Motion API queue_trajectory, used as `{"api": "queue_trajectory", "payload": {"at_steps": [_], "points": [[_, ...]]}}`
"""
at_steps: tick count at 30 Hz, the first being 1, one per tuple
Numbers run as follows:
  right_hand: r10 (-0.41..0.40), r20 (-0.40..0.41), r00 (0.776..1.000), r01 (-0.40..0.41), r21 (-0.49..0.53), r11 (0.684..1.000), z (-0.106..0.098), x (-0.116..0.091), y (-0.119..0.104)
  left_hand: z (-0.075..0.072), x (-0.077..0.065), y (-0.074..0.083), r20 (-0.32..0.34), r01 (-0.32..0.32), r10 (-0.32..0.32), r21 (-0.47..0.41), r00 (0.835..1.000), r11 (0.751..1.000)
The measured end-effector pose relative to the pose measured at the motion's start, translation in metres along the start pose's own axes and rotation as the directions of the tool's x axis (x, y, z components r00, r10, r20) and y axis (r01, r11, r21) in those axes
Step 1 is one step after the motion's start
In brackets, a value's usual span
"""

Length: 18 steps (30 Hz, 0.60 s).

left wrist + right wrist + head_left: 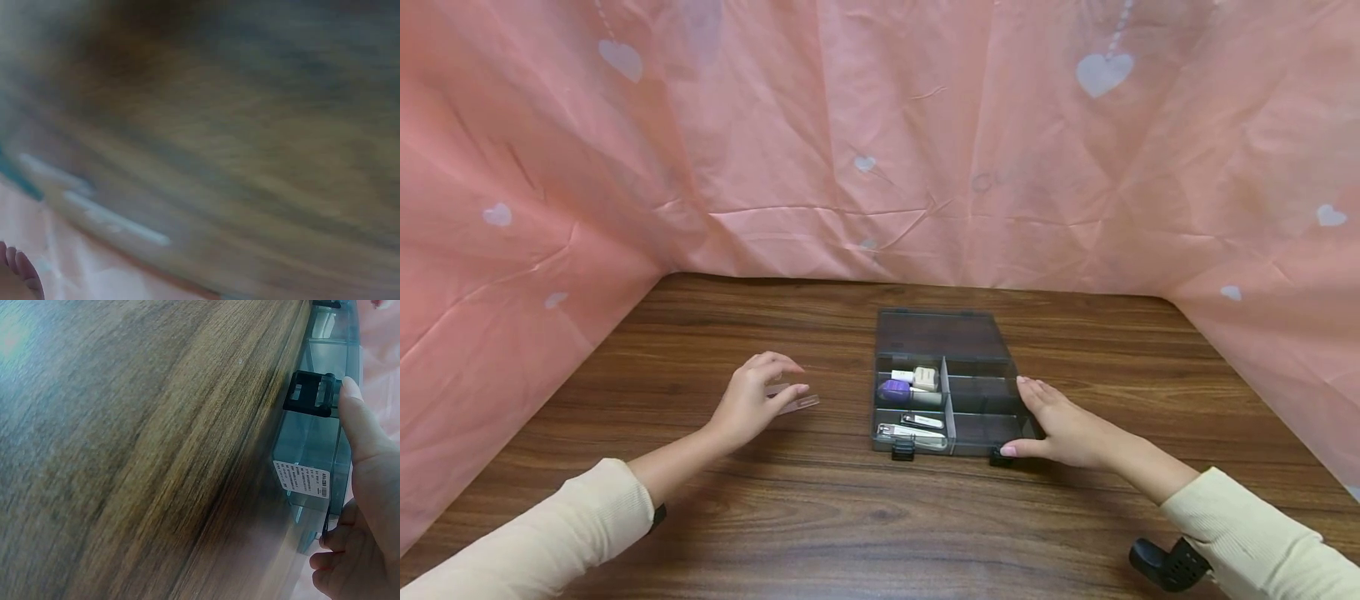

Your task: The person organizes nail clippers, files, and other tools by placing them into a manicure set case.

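A dark see-through organizer case (pixel 985 429) lies on the table with its lid (pixel 936 333) folded back. My right hand (pixel 1063 429) grips its near right corner, thumb at the front by a black latch (pixel 309 394) and fingers along the side. Left compartments hold a purple nail polish bottle (pixel 895 390), a cream one (pixel 927 379), a small nail clipper (pixel 922 422) and a larger one (pixel 912 436). My left hand (pixel 748 404) hovers left of the case, thumb and fingers apart, over slim pale see-through pieces (pixel 801 405). These pieces (pixel 115 217) are blurred in the left wrist view.
A brown wood-grain table (pixel 865 525) spreads under everything. Pink cloth with white hearts (pixel 865 100) hangs around its back and both sides. A printed label (pixel 303 479) is stuck on the case's front wall.
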State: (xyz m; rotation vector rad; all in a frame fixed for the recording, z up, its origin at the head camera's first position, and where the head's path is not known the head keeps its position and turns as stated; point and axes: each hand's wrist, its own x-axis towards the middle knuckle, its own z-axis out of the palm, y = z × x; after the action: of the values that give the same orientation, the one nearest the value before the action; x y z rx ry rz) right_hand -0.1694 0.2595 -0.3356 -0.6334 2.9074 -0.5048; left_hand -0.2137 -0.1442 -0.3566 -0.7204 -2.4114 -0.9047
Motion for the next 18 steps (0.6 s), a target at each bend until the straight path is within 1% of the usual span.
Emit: {"api": "queue_trajectory", "payload": {"at_steps": [4, 7, 10, 12, 18], "points": [[-0.002, -0.002, 1.000, 0.002, -0.003, 1.000, 0.000, 0.001, 0.000, -0.002, -0.012, -0.012, 0.016, 0.051, -0.052, 0.024, 0.999, 0.998], [-0.001, -0.002, 1.000, 0.000, -0.005, 1.000, 0.000, 0.001, 0.000, -0.004, -0.018, -0.019, 0.021, 0.093, -0.093, 0.022, 0.995, 0.995], [0.003, 0.003, 1.000, -0.003, 0.000, 1.000, 0.000, 0.001, 0.000, -0.004, -0.022, -0.023, 0.023, 0.141, -0.141, 0.019, 0.990, 0.990], [0.006, 0.005, 1.000, -0.006, 0.002, 1.000, 0.000, 0.000, 0.000, -0.005, -0.026, -0.025, 0.035, 0.171, -0.172, 0.025, 0.984, 0.985], [0.010, 0.009, 1.000, -0.010, -0.003, 1.000, 0.000, 0.000, 0.001, -0.006, -0.039, -0.030, 0.048, 0.220, -0.224, 0.078, 0.973, 0.972]]}}
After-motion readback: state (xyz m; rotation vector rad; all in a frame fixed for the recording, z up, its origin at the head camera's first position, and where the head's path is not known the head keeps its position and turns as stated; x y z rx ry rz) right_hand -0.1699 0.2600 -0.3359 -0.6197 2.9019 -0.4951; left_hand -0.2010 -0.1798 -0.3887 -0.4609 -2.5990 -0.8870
